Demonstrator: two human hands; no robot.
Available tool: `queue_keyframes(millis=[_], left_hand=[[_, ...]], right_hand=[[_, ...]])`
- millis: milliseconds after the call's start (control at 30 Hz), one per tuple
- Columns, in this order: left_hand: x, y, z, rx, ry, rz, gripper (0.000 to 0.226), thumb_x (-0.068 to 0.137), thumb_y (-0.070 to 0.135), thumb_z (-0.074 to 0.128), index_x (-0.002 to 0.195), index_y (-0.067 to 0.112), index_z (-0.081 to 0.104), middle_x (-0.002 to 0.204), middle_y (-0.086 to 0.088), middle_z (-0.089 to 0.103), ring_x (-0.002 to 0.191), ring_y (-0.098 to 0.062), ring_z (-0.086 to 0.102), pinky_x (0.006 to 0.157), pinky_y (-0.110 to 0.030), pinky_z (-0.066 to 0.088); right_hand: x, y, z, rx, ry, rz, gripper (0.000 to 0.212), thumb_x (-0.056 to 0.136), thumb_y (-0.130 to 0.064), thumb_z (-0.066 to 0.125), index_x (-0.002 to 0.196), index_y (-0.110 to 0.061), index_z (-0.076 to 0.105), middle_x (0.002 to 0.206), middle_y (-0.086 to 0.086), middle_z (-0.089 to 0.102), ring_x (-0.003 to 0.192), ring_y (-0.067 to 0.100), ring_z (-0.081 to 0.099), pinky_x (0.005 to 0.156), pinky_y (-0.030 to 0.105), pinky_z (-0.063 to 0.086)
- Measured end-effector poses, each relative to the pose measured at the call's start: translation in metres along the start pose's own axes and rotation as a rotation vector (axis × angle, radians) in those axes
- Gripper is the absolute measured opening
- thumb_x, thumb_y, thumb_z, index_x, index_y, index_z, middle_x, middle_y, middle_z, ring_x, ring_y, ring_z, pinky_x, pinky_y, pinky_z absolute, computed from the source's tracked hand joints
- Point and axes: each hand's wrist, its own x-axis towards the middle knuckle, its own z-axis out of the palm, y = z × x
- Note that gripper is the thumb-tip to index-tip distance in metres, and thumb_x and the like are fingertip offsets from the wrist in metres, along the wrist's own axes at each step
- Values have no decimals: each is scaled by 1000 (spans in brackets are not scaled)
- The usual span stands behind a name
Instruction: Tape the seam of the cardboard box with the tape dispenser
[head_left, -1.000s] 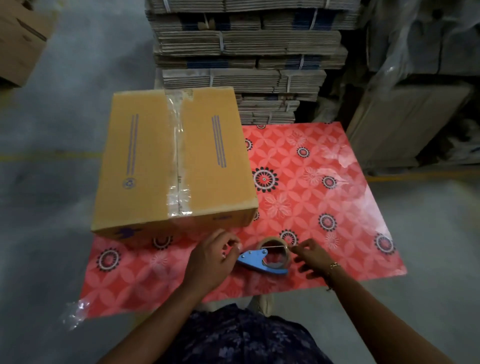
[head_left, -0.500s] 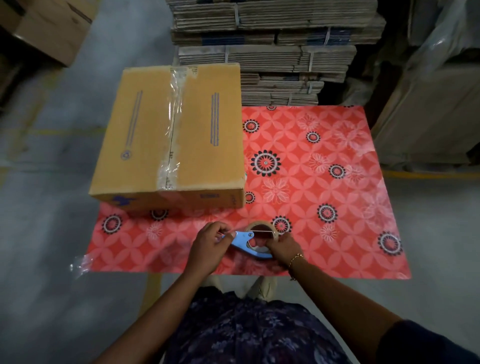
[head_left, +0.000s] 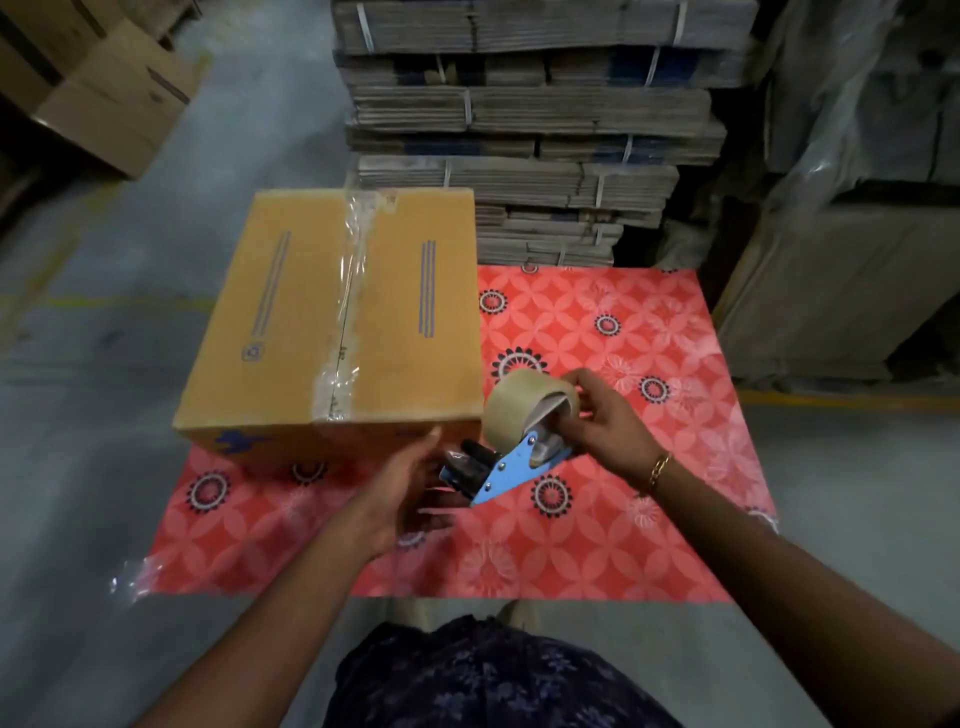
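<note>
The right hand (head_left: 602, 421) grips the blue metal tape dispenser (head_left: 511, 465) at its tan roll, lifted off the red patterned surface (head_left: 623, 519) at frame centre; the left hand (head_left: 410, 488), fingers open, reaches for its nose, probably to find the tape end; the brown cardboard box (head_left: 291, 332) sits just beside, centre left, its seam (head_left: 347, 306) facing up.

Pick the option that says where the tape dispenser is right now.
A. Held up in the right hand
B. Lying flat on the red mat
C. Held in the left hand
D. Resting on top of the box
A: the right hand grips the tape dispenser by its roll, lifted above the red mat, while the open left hand reaches toward its front end.
</note>
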Motion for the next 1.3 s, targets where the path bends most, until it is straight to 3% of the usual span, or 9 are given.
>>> queue_keyframes(millis=[100, 200, 267, 367, 433, 533, 700, 933, 1300], left_hand=[[-22, 35, 23, -102, -387, -24, 73, 95, 64, 36, 122, 6, 71, 112, -21, 72, 91, -35, 73, 69, -38, 59], [-42, 68, 41, -238, -591, 35, 72, 97, 55, 29, 123, 3, 71, 119, -23, 72, 91, -34, 75, 69, -39, 61], [-52, 85, 47, -282, -585, 134, 61, 92, 46, 37, 109, 5, 78, 108, -21, 76, 77, -29, 75, 63, -34, 60], [-59, 105, 48, -293, -503, 312, 50, 79, 43, 48, 93, 8, 81, 91, -16, 77, 67, -26, 70, 60, -31, 54], [-56, 118, 43, -315, -387, 431, 49, 78, 45, 52, 97, 9, 80, 95, -17, 74, 70, -30, 67, 62, -32, 52], [-49, 139, 32, -376, -244, 572, 56, 88, 47, 53, 119, 4, 72, 99, -19, 69, 74, -32, 65, 65, -34, 51], [-49, 166, 25, -401, -159, 717, 73, 87, 49, 51, 138, -4, 54, 112, -24, 60, 79, -31, 63, 68, -36, 50], [-52, 166, 29, -338, -109, 699, 68, 92, 46, 50, 132, -8, 57, 98, -23, 61, 71, -27, 63, 54, -26, 52], [-44, 176, 16, -450, -128, 664, 50, 80, 43, 56, 110, 4, 65, 76, -13, 64, 61, -27, 60, 58, -29, 49]], right_hand=[[27, -66, -19, -76, -106, -167, 30, 80, -8, 64, 108, -13, 55, 85, -3, 63, 71, -3, 60, 59, 22, 52], [46, -120, -24, -123, -140, -274, 29, 83, -11, 66, 110, -7, 55, 86, 8, 60, 73, 9, 58, 60, 22, 50], [52, -147, -27, -139, -113, -308, 33, 84, -12, 67, 114, -4, 55, 88, 13, 62, 73, 19, 59, 59, 29, 53], [51, -171, -33, -109, -34, -320, 43, 84, -18, 73, 124, -13, 56, 106, 11, 69, 89, 22, 67, 79, 40, 57], [39, -176, -32, 18, 90, -307, 41, 85, -23, 73, 122, -16, 59, 114, 10, 70, 98, 20, 68, 82, 36, 56], [9, -172, -9, 236, 253, -170, 22, 93, -23, 64, 110, -8, 63, 98, 12, 72, 77, 20, 67, 63, 31, 51], [-21, -165, 52, 373, 37, 70, 35, 95, -38, 59, 96, -5, 70, 84, 5, 72, 66, 22, 61, 55, 28, 43], [-8, -190, 93, 565, 121, 88, 23, 91, -35, 67, 87, -12, 71, 70, 0, 68, 52, 11, 54, 46, 24, 36], [-19, -185, 113, 678, 138, 124, 14, 88, -22, 69, 80, -11, 64, 61, 0, 62, 47, 10, 48, 40, 19, 32]])
